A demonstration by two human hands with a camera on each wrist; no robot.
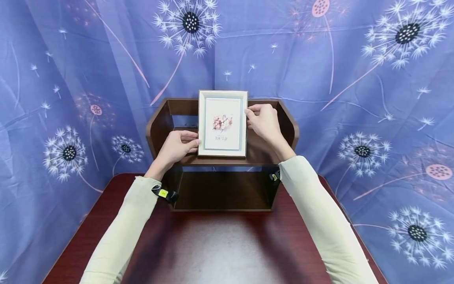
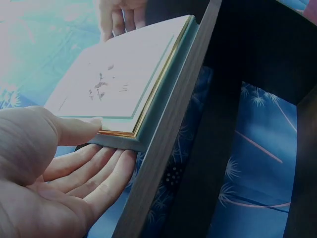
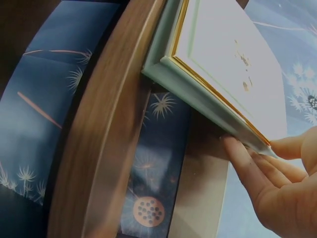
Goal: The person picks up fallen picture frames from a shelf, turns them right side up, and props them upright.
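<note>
A picture frame with a pale border, a flower print and small lettering stands upright, leaning slightly, on the upper board of a brown two-tier shelf. Its lower edge is close to the board's front edge. My left hand pinches the frame's lower left side, thumb at the front and fingers behind, as the left wrist view shows. Higher up on the opposite side, my right hand holds the frame between thumb and fingers. In the right wrist view, the fingertips reach behind its edge.
The shelf stands at the back of a dark red table. Its raised side panels flank the upper tier. A blue curtain with dandelion prints hangs behind and on both sides.
</note>
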